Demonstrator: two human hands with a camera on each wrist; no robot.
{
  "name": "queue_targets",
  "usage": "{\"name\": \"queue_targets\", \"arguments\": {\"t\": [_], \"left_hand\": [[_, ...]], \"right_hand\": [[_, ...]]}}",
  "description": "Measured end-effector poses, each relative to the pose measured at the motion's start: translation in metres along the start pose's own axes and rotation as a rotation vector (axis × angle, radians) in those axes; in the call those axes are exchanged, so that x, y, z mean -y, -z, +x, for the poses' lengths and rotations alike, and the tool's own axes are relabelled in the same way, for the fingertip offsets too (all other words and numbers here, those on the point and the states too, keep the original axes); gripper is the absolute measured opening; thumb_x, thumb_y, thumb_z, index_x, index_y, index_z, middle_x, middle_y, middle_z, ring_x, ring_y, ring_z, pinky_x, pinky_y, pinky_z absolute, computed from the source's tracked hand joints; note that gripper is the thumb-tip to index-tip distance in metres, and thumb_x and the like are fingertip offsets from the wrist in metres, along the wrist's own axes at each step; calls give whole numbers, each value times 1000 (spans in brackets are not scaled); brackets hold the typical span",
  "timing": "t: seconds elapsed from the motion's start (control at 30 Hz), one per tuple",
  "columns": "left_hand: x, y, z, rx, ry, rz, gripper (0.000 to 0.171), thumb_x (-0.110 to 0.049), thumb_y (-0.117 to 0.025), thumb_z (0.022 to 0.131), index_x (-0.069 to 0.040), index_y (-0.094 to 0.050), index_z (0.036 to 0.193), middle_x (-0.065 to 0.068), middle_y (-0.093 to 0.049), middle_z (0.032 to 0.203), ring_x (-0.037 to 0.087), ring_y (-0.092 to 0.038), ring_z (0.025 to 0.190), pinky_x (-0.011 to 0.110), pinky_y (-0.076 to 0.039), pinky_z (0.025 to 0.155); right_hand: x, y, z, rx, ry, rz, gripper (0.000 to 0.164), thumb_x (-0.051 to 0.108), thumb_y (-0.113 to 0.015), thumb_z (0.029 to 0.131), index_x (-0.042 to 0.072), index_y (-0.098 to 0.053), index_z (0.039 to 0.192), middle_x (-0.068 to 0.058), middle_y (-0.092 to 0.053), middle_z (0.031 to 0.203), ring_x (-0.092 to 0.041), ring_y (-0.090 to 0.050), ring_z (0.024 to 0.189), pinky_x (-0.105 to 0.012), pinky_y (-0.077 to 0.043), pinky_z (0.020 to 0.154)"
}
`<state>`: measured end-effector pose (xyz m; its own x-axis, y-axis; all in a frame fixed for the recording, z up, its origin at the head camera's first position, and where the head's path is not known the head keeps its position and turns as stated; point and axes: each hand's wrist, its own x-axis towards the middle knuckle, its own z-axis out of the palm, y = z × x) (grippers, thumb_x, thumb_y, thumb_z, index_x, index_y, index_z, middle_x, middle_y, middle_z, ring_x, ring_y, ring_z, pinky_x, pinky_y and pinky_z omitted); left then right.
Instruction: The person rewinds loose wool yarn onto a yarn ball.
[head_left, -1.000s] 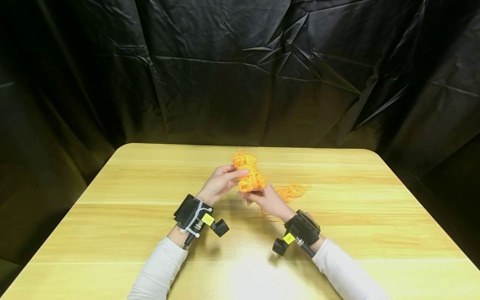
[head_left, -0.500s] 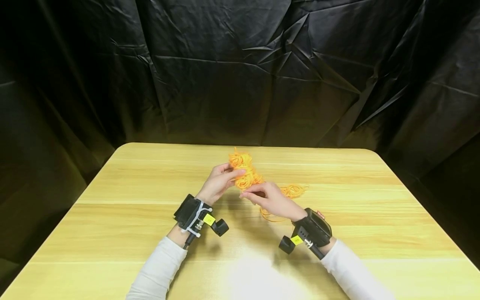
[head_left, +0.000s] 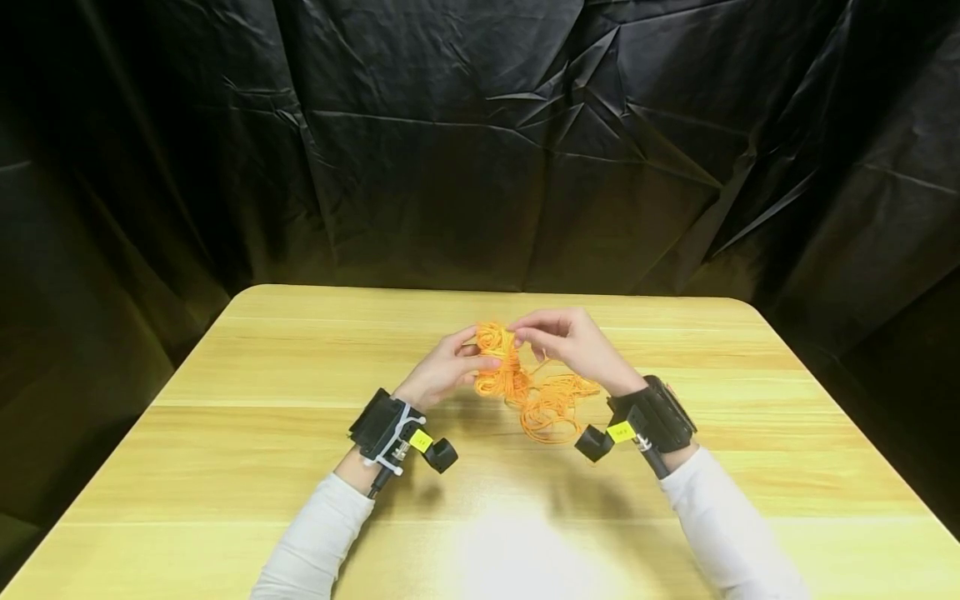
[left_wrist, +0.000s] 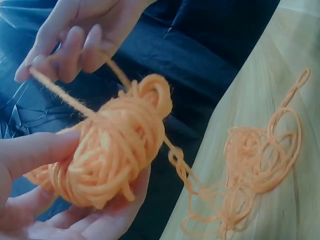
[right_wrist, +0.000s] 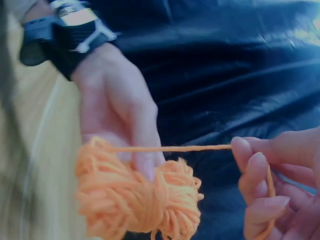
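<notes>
Orange yarn bundle [head_left: 507, 354], just below the head view's centre.
The left hand [head_left: 442, 372] grips it; the right hand [head_left: 581, 343], right of it, pinches a taut strand [right_wrist: 195, 148] (level across the right wrist view). Loose yarn [head_left: 557, 406] lies lower right.

Your left grip [head_left: 444, 372] holds the yarn bundle [head_left: 510, 360] over the table [head_left: 750, 400], toward its far side. Your right grip [head_left: 577, 343] is just right of the bundle, a strand [right_wrist: 190, 148] running between them. Loose yarn [head_left: 557, 402] lies on the table, right of the bundle and nearer than your right grip. Behind the table's far edge hangs a sheet [head_left: 435, 200].
</notes>
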<state>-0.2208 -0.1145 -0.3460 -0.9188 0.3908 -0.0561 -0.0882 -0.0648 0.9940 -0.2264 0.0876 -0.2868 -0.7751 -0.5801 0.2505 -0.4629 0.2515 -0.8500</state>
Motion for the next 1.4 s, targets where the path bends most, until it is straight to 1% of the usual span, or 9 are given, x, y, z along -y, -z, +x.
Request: {"name": "queue_targets", "arguments": {"t": [0.17, 0.3, 0.57, 0.73, 0.87, 0.97, 1.03, 1.23, 1.4], "left_hand": [[1, 0, 0, 73, 3, 48, 58, -5, -56, 86, -5, -28, 137, 21, -48, 123, 20, -55, 99, 34, -47, 84], [0, 1, -1, 106, -7, 70, 58, -8, -60, 84, -4, -32, 135, 20, -49, 124, 21, -55, 102, 36, -46, 87], [-3, 1, -4, 124, -94, 66, 48, -3, -58, 84, 0, -41, 128, 19, -56, 116, 18, -59, 94, 34, -47, 85], [-4, 0, -4, 70, -143, -38, 47, 4, -55, 84, 4, -38, 128, 21, -51, 120, 17, -57, 98, 34, -46, 87], [-4, -1, -3, -26, -153, -52, 43, 4, -56, 83, 4, -43, 124, 18, -52, 116, 16, -57, 97, 32, -47, 86], [-4, -1, -2, -85, -149, -54, 42, 3, -58, 82, 4, -45, 122, 14, -54, 111, 16, -57, 94, 31, -47, 85], [-2, -1, -2, -110, -150, -58, 41, 2, -58, 83, 3, -46, 122, 12, -54, 108, 15, -57, 93, 31, -47, 85], [0, -1, 0, -163, -158, -44, 40, 0, -60, 81, 3, -48, 120, 6, -55, 101, 13, -57, 90, 30, -48, 83], [1, -2, 2, -200, -171, -13, 34, 1, -61, 80, 3, -51, 112, 4, -55, 96, 12, -56, 86, 31, -48, 82]], "right_hand": [[-10, 7, 13, -100, -20, 113, 27, 14, -58, 86, -3, -62, 107, -11, -64, 85, -17, -49, 56, -21, -37, 48], [-23, 6, 19, -165, -64, 160, 28, 15, -58, 87, -2, -61, 108, -5, -63, 85, -13, -49, 59, -21, -39, 50], [-52, -12, 19, -213, -185, 254, 28, 14, -53, 89, -3, -59, 111, -5, -64, 99, -7, -56, 86, -25, -46, 77], [-64, -29, 11, -224, -240, 239, 24, 4, -45, 90, -12, -57, 105, -6, -60, 96, -7, -53, 85, -28, -45, 85], [-68, -43, -1, -200, -267, 236, 24, 1, -47, 87, -12, -57, 105, -11, -61, 97, -11, -54, 82, -28, -46, 79], [-68, -53, -9, -169, -274, 299, 21, -2, -48, 84, -13, -57, 99, -9, -61, 82, -14, -55, 73, -28, -47, 72], [-66, -58, -13, -141, -248, 303, 17, -3, -48, 84, -13, -57, 94, -9, -59, 76, -14, -53, 68, -26, -46, 68], [-56, -63, -21, -24, -124, 195, 24, 6, -46, 91, -13, -59, 94, -29, -55, 76, -10, -46, 55, -17, -36, 47], [-46, -59, -27, 50, -86, 59, 27, 9, -47, 92, -12, -61, 101, -23, -55, 71, -6, -40, 51, -15, -28, 43]]}}
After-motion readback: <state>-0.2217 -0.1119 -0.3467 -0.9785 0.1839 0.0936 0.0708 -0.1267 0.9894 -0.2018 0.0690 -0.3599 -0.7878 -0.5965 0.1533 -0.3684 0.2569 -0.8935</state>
